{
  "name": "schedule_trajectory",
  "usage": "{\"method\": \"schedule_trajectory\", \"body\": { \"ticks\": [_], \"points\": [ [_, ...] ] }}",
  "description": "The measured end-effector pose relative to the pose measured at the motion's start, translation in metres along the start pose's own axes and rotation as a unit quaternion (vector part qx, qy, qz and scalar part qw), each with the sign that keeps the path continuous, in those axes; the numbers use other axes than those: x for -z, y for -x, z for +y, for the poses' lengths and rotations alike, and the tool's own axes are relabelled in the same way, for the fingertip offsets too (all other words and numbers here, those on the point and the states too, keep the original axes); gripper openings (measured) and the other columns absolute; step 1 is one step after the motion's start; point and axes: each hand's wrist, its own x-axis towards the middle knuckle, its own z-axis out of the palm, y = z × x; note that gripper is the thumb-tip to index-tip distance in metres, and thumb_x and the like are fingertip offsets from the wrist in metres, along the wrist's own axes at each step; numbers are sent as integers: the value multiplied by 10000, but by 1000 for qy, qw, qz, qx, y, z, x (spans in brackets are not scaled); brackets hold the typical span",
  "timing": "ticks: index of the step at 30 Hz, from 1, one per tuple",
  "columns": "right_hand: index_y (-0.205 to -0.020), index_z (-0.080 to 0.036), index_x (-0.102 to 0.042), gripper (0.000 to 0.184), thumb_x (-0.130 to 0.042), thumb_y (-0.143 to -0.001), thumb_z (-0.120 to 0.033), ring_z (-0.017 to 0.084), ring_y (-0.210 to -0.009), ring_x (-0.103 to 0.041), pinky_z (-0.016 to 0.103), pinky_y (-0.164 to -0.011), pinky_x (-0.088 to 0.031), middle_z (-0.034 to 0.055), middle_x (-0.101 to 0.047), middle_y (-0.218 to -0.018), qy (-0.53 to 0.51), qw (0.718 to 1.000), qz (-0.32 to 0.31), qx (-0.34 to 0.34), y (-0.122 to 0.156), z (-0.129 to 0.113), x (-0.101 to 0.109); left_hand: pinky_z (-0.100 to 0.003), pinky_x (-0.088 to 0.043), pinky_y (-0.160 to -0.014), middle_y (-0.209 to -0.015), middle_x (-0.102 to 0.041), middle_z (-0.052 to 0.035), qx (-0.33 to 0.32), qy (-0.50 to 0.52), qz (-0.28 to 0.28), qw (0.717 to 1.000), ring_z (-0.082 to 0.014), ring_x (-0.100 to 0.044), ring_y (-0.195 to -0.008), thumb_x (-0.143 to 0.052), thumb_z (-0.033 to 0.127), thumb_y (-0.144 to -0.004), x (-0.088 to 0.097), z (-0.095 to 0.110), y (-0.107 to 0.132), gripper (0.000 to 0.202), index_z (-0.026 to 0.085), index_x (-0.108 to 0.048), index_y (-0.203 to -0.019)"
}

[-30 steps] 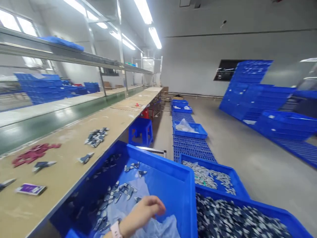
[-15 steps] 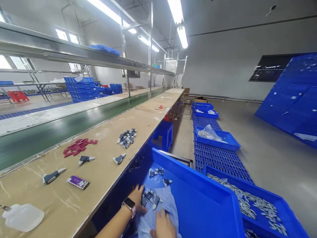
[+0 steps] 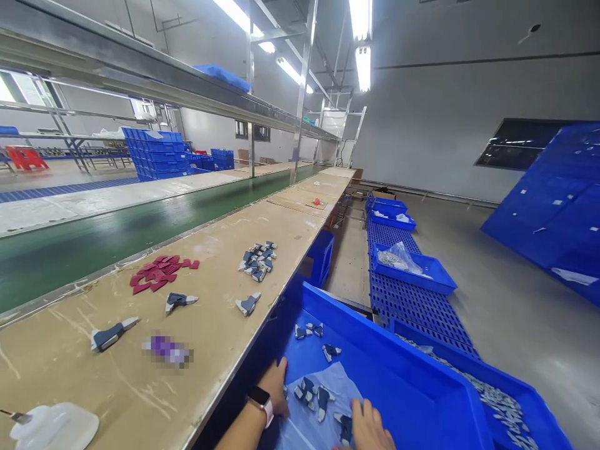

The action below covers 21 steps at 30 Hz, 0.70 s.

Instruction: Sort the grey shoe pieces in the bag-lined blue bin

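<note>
My left hand (image 3: 275, 389), with a watch on its wrist, reaches into a big blue tray (image 3: 398, 381) along its table-side edge. Its fingers look apart, though partly out of sight. Near it, several dark-blue and grey plastic parts (image 3: 306, 392) lie on a translucent plastic sheet (image 3: 300, 431). My right hand (image 3: 370, 428) rests lower right, fingers stretched out, beside another dark-blue part (image 3: 345, 428); whether it touches that part is unclear. Farther up the tray floor lie a few similar parts (image 3: 331, 352).
Left of the tray runs a tan worktable (image 3: 206, 356) holding a heap of dark parts (image 3: 257, 260), maroon pieces (image 3: 162, 273), a blurred purple item (image 3: 167, 351) and a white bottle (image 3: 59, 428). More blue trays (image 3: 412, 272) stand on slatted blue racking at right.
The view has turned, so table and tray sit differently in the frame. My right hand has moved right, away from my left, and the parts on the sheet lie more spread out.
</note>
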Motion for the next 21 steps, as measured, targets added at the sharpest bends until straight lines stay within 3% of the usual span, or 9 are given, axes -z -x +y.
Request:
{"method": "schedule_trajectory", "body": {
  "ticks": [2,5,7,11,16,21],
  "points": [
    [-1451,-147,-410,774,-719,-767,-335,293,-1380,-393,412,-1094,-410,138,-421,-1493,-32,995,46,81,-2,-28,5,-527,-382,-1102,-1487,-374,-155,-4,4,5,1000,-330,-410,-1347,-718,316,-840,-1,2,0,716,178,-356,-1441],
    [-1466,-247,-393,703,-633,-807,-268,287,-1387,-377,452,-1130,-350,81,-414,-1515,-62,978,78,181,-9,-65,2,-503,-427,-1055,-1407,-453,-138,-12,9,7,1000,-304,-483,-1267,-724,304,-833,-1,2,1,644,172,-421,-1386],
    [-1430,-305,-442,637,-603,-815,-267,294,-1369,-397,521,-1132,-316,55,-444,-1498,-59,974,75,205,-16,-78,-7,-486,-435,-1044,-1398,-459,-129,-16,16,2,1000,-295,-490,-1256,-721,310,-834,-1,0,1,614,176,-441,-1364],
    [-1258,-293,-607,408,-515,-861,-308,295,-1350,-418,570,-1130,-269,64,-517,-1431,-59,974,88,201,-25,-79,-23,-461,-459,-1005,-1342,-497,-110,-22,24,4,999,-275,-527,-1193,-722,322,-831,-3,-3,0,555,177,-481,-1309],
    [-1330,-215,-557,528,-503,-806,-246,339,-1388,-360,575,-1148,-222,140,-447,-1482,-43,982,114,147,-19,-70,-34,-465,-465,-1011,-1367,-482,-116,-3,38,9,999,-287,-513,-1228,-732,302,-826,-7,1,-2,570,180,-474,-1320],
    [-1277,-203,-601,497,-445,-805,-191,339,-1345,-419,588,-1122,-264,124,-506,-1435,8,980,166,107,-13,-59,-44,-455,-489,-990,-1363,-488,-113,7,66,10,998,-280,-536,-1207,-729,270,-832,-7,5,1,557,186,-477,-1322]
  ]
}}
